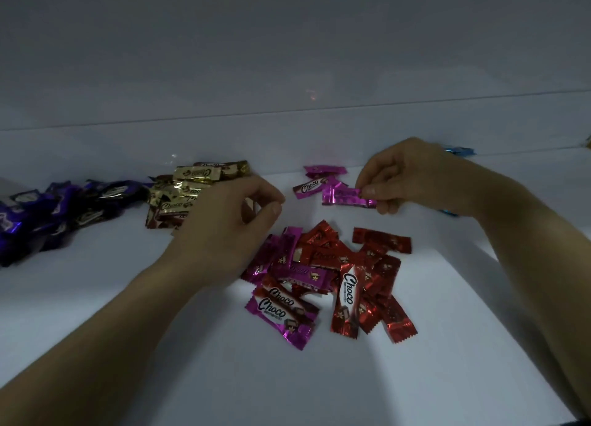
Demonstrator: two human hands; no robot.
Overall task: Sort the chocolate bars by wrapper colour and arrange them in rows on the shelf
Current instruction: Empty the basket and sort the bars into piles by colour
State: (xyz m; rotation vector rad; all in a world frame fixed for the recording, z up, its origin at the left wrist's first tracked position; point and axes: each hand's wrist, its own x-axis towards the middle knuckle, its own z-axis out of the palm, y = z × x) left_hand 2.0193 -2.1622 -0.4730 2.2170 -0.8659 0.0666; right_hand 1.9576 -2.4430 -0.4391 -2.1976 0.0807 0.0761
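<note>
The right hand pinched one shiny pink foil-wrapped chocolate bar between the thumb and the fingers, by its right end, and held it low over the white shelf. The bar lay nearly level, just beside the small group of pink bars at the back of the shelf. I cannot tell whether it rested on them. In this group one bar had the word "Choco" turned up.

The left hand hung above the shelf with its fingers loosely curled and the thumb close to the forefinger, and nothing was seen between them. It covered the near edge of the heap of gold-wrapped bars, which lay to the left of the pink group.

Further to the left was a long heap of dark purple-wrapped bars, and its right end reached the gold heap. In the middle of the shelf, nearer to the person and between the two forearms, lay a mixed pile of red and pink bars, which overlapped each other. Behind the right hand some blue wrappers showed partly, at the back of the shelf.
</note>
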